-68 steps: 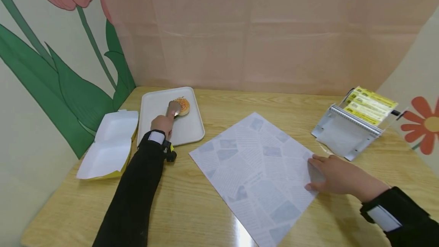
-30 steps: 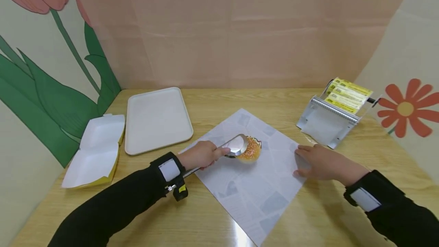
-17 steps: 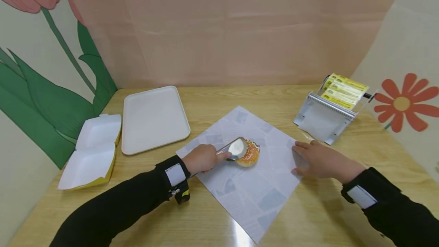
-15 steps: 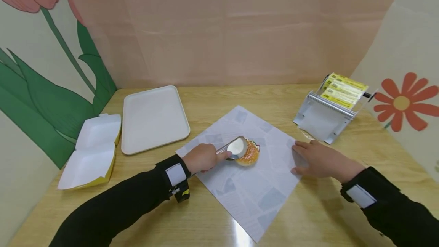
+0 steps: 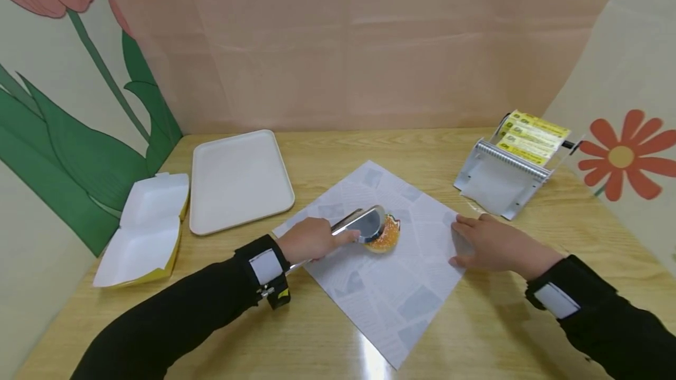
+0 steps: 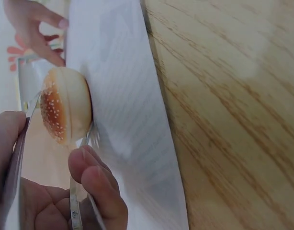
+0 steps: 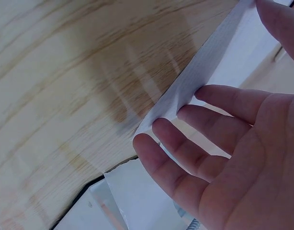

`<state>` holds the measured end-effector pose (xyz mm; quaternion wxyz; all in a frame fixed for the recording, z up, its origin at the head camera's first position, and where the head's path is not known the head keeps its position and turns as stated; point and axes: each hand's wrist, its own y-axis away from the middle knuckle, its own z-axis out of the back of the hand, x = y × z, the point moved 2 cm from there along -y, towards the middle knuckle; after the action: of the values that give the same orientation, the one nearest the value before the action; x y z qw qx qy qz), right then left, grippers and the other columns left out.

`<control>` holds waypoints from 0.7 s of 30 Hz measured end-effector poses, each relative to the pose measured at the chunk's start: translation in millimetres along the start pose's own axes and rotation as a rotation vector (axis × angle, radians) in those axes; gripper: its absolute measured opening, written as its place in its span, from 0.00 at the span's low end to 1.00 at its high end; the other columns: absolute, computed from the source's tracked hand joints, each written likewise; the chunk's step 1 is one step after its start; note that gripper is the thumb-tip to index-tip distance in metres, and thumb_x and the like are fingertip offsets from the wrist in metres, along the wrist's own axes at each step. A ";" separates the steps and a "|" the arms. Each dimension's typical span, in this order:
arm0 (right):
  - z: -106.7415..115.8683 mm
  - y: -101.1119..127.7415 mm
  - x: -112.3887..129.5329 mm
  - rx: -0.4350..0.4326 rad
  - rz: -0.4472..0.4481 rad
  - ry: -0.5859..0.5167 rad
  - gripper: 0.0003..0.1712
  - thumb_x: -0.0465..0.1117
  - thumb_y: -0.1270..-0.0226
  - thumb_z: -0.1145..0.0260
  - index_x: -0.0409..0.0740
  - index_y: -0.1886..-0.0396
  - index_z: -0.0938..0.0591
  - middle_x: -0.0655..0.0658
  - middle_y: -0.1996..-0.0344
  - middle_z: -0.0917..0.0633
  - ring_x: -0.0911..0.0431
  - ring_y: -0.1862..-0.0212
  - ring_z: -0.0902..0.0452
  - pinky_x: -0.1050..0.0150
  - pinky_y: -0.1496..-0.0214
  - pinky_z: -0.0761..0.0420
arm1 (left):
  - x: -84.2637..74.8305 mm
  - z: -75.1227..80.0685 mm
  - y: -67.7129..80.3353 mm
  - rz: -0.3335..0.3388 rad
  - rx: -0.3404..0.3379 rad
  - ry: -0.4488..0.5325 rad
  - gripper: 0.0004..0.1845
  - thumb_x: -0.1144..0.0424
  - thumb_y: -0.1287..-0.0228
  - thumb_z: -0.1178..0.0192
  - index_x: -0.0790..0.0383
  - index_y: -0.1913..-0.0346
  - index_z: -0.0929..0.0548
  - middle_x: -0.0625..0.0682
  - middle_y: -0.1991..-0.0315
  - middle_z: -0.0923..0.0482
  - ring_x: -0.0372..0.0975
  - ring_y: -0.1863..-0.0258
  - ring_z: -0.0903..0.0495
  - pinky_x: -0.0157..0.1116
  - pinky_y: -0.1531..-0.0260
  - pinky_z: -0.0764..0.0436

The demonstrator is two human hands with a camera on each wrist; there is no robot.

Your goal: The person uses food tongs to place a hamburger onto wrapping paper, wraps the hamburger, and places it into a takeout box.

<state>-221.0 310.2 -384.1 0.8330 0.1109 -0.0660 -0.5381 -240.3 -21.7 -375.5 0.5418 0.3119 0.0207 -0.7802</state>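
My left hand [image 5: 311, 239] grips metal food tongs [image 5: 372, 224] above a printed paper sheet [image 5: 401, 292]. Between the tongs' blades is a sesame-topped burger bun [image 5: 388, 240], on or just over the paper's middle. In the left wrist view the bun [image 6: 65, 105] has one blade at its seeded top and the other low at its base; whether both press on it I cannot tell. My right hand [image 5: 496, 245] rests on the sheet's right corner. The right wrist view shows that hand's fingers [image 7: 180, 158] extended, their tips touching the paper edge [image 7: 199, 67].
A white tray [image 5: 240, 186] lies at the back left, with an open box [image 5: 142, 227], white inside and yellow outside, beside it. At the right stands a metal dispenser [image 5: 504, 180] with a roll of yellow labels [image 5: 533, 136]. A wall rises behind the table.
The bun has moved from the tray rightward onto the paper, carried in the tongs. Lately the tongs' upper blade has tilted up and apart from the lower. The right hand stays at the corner.
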 end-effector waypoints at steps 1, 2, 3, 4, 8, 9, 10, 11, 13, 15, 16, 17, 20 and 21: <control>-0.3 -0.1 -0.3 0.003 -0.001 -0.002 0.50 0.69 0.45 0.34 0.29 0.39 0.26 0.27 0.40 0.26 0.32 0.45 0.29 0.42 0.46 0.27 | -0.1 0.2 0.0 0.005 0.002 -0.005 0.33 0.31 0.36 0.50 0.57 0.82 0.29 0.46 0.90 0.35 0.36 0.89 0.38 0.33 0.85 0.42; -0.5 -0.4 -0.3 0.001 0.001 -0.003 0.50 0.69 0.44 0.34 0.29 0.39 0.26 0.27 0.40 0.26 0.33 0.45 0.28 0.42 0.46 0.27 | -0.2 0.8 0.1 0.010 0.000 -0.008 0.33 0.30 0.37 0.49 0.58 0.80 0.28 0.46 0.88 0.33 0.37 0.88 0.37 0.33 0.85 0.41; -0.7 -0.6 -0.5 0.000 0.001 -0.003 0.50 0.68 0.44 0.34 0.29 0.39 0.26 0.27 0.40 0.26 0.33 0.45 0.28 0.42 0.46 0.26 | -0.3 1.7 0.4 0.014 -0.002 -0.010 0.34 0.29 0.38 0.49 0.59 0.78 0.26 0.47 0.86 0.32 0.37 0.86 0.36 0.33 0.84 0.40; -0.9 -0.8 -0.7 0.000 0.000 -0.004 0.50 0.68 0.44 0.34 0.29 0.39 0.26 0.27 0.40 0.26 0.33 0.46 0.28 0.42 0.46 0.26 | -0.2 2.6 0.5 0.015 -0.005 -0.012 0.34 0.28 0.39 0.50 0.59 0.76 0.26 0.47 0.84 0.32 0.38 0.85 0.35 0.33 0.84 0.38; -1.0 -1.2 -1.1 0.008 -0.010 -0.009 0.51 0.69 0.45 0.34 0.29 0.39 0.26 0.27 0.40 0.26 0.33 0.45 0.29 0.42 0.46 0.27 | 0.0 9.1 2.0 0.012 -0.019 -0.017 0.36 0.26 0.40 0.51 0.61 0.71 0.24 0.49 0.78 0.31 0.39 0.80 0.31 0.35 0.81 0.34; -0.7 -1.0 -1.2 0.009 -0.012 -0.010 0.51 0.69 0.45 0.34 0.29 0.39 0.26 0.27 0.40 0.26 0.33 0.45 0.29 0.42 0.46 0.27 | 0.0 11.2 2.6 0.007 -0.023 -0.010 0.36 0.27 0.40 0.51 0.61 0.70 0.24 0.49 0.78 0.31 0.40 0.79 0.31 0.35 0.80 0.34; -0.5 -1.0 -1.1 0.010 -0.013 -0.012 0.51 0.69 0.45 0.34 0.29 0.39 0.26 0.27 0.40 0.26 0.33 0.45 0.29 0.42 0.46 0.27 | 0.3 13.4 3.1 0.001 -0.028 -0.001 0.36 0.27 0.39 0.51 0.62 0.69 0.24 0.50 0.77 0.30 0.40 0.79 0.30 0.35 0.80 0.34; -0.3 -1.0 -0.8 0.010 -0.012 -0.014 0.51 0.69 0.45 0.34 0.29 0.39 0.26 0.27 0.40 0.27 0.32 0.45 0.29 0.42 0.45 0.27 | 0.7 15.9 3.6 -0.002 -0.033 0.009 0.36 0.27 0.39 0.51 0.62 0.68 0.24 0.50 0.77 0.30 0.40 0.79 0.30 0.35 0.80 0.33; -0.1 -1.0 -0.6 0.007 -0.009 -0.016 0.51 0.69 0.45 0.34 0.29 0.39 0.26 0.27 0.40 0.26 0.32 0.45 0.29 0.41 0.45 0.27 | 2.4 21.9 4.1 -0.011 -0.060 0.031 0.35 0.29 0.38 0.50 0.63 0.67 0.24 0.50 0.77 0.30 0.40 0.79 0.30 0.35 0.80 0.33; -0.2 -1.1 -0.5 -0.001 -0.002 -0.015 0.51 0.69 0.45 0.34 0.29 0.39 0.26 0.27 0.40 0.26 0.32 0.45 0.29 0.41 0.46 0.27 | 6.1 28.8 3.7 -0.012 -0.100 0.052 0.34 0.30 0.38 0.49 0.63 0.67 0.24 0.51 0.76 0.29 0.41 0.78 0.29 0.35 0.80 0.32; -0.4 -1.2 -0.5 -0.005 0.001 -0.012 0.50 0.69 0.45 0.34 0.29 0.40 0.25 0.26 0.41 0.26 0.32 0.46 0.28 0.41 0.46 0.27 | 8.8 32.4 3.1 -0.008 -0.118 0.060 0.34 0.30 0.37 0.49 0.63 0.66 0.24 0.51 0.76 0.28 0.41 0.78 0.28 0.35 0.80 0.32; -0.6 -1.3 -0.7 -0.008 0.004 -0.010 0.50 0.69 0.45 0.34 0.28 0.40 0.25 0.26 0.41 0.26 0.32 0.46 0.28 0.42 0.46 0.27 | 11.5 36.1 2.6 0.001 -0.136 0.070 0.34 0.30 0.38 0.48 0.63 0.66 0.23 0.52 0.75 0.27 0.41 0.77 0.28 0.35 0.80 0.31; -1.2 -1.4 -1.1 -0.010 0.006 -0.004 0.50 0.69 0.45 0.34 0.29 0.40 0.25 0.27 0.41 0.25 0.32 0.46 0.28 0.42 0.46 0.27 | 21.8 46.7 1.4 0.035 -0.177 0.090 0.35 0.29 0.41 0.46 0.63 0.65 0.22 0.53 0.72 0.24 0.43 0.74 0.25 0.36 0.78 0.28; -1.5 -1.3 -1.4 -0.008 0.005 -0.002 0.50 0.69 0.45 0.34 0.29 0.40 0.25 0.27 0.41 0.25 0.32 0.46 0.28 0.42 0.46 0.26 | 25.4 49.8 1.3 0.045 -0.184 0.103 0.35 0.29 0.42 0.45 0.63 0.63 0.21 0.53 0.70 0.23 0.43 0.73 0.25 0.37 0.77 0.27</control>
<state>-222.4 311.1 -385.9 0.8347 0.1067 -0.0649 -0.5364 -267.8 -61.8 -348.0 0.5839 0.3007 0.1130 -0.7456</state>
